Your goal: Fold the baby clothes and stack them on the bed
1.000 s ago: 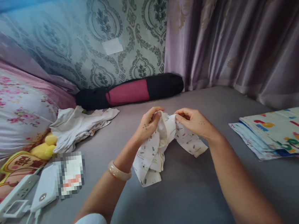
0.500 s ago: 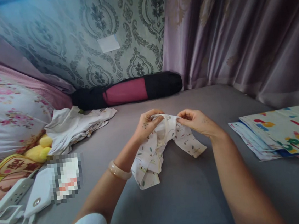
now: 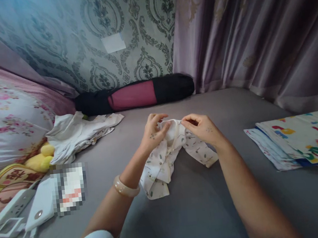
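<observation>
A small white baby shirt [image 3: 175, 140] with a tiny print is held up by its neck edge over the grey bed sheet [image 3: 158, 225]. Its sleeve on the right spreads outward, and its lower left part lies in folds. At the left of the neckline, my left hand [image 3: 154, 132] has its thumb on the cloth and its index finger lifted a little above the edge; the other fingers are partly hidden. My right hand [image 3: 202, 128] pinches the neck edge between thumb and fingers on the right.
Light clothes [image 3: 75, 133] lie in a heap at left, beside a yellow plush toy [image 3: 40, 161]. Nearer are a power strip [image 3: 12, 214] and a white power bank [image 3: 43, 203] with cables. Folded colourful cloths [image 3: 300, 138] are stacked at right. A black-and-pink long bag [image 3: 134, 96] rests against the wall.
My right hand has shifted left along the neck edge, closer to my left hand. The index finger of my left hand has lifted from the cloth. The shirt has barely moved.
</observation>
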A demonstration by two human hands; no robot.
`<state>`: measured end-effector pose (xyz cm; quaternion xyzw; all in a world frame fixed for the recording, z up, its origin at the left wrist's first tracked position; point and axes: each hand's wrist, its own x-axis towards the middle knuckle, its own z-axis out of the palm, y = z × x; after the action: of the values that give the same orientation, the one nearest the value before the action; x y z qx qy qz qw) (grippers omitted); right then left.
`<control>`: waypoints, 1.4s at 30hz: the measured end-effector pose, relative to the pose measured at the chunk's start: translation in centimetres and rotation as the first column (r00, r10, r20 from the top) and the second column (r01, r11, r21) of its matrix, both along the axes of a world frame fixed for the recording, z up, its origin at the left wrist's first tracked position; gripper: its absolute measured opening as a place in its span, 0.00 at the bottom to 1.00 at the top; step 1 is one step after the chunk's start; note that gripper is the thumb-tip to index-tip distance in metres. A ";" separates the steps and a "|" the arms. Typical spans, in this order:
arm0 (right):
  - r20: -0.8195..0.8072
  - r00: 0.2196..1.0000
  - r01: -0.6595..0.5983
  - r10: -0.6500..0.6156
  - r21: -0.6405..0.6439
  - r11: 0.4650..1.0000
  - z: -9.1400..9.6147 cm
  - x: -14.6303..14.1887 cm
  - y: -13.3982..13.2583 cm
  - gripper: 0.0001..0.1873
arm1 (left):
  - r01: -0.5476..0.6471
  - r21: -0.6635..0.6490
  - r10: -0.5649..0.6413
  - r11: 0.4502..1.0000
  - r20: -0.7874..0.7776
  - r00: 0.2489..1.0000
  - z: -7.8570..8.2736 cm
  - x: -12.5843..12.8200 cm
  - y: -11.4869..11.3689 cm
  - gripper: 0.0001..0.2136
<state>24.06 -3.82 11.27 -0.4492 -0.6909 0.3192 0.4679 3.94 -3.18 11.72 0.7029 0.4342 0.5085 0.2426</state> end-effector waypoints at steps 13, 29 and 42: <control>-0.054 0.978 0.203 -0.201 0.051 0.978 -2.3 -0.6 2.0 0.15 | -0.090 -0.060 0.040 0.994 -0.571 0.820 -5.8 -2.1 -7.7 0.11; -0.090 0.989 0.118 -0.114 0.046 0.992 -0.6 -1.0 -1.5 0.20 | -0.316 -0.295 0.323 0.902 -0.025 0.946 -4.8 -3.8 -8.0 0.04; 0.069 0.997 -0.027 0.032 -0.069 0.997 5.3 3.1 -8.2 0.22 | -0.130 -0.244 0.177 0.961 0.182 0.967 1.9 -5.4 -12.6 0.10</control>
<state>27.16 -11.99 16.59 -0.4657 -0.7021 0.3334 0.4231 -1.41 -15.73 13.60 0.5787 0.5166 0.5409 0.3249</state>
